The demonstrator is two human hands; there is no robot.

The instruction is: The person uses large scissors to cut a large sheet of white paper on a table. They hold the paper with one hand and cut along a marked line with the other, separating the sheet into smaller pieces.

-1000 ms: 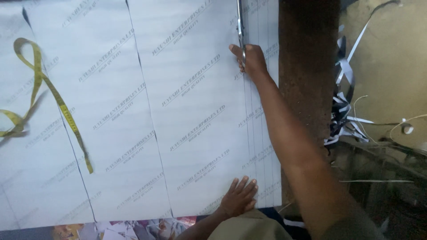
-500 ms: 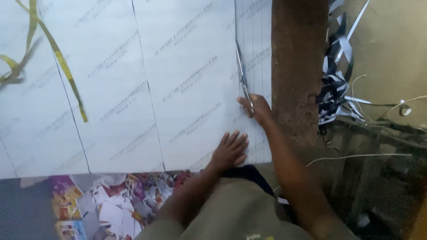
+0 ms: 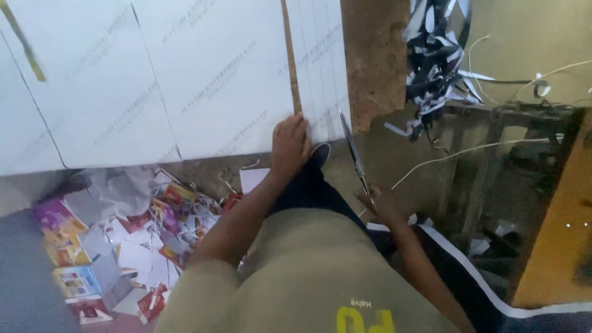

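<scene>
Item: white printed sheet (image 3: 209, 80), large, lying flat on the table, near edge overhanging; a narrow ruled strip (image 3: 324, 68) on its right side parted by a straight cut.

Left hand (image 3: 290, 145): fingers spread flat, pressing the sheet's near edge beside the cut.

Right hand (image 3: 381, 206): closed around the handles of long scissors (image 3: 354, 154), blades together and pointing up at the strip's near corner, just clear of the paper (held off the table's edge).

Table (image 3: 376, 55): bare brown wood right of the sheet.

Floor: coloured paper offcuts (image 3: 123, 240) below; black-and-white trimmings (image 3: 435, 55) heaped at right.

Risk, as judged: the freed strip could slide or sag off the edge; blade tips sit near the left fingers.
</scene>
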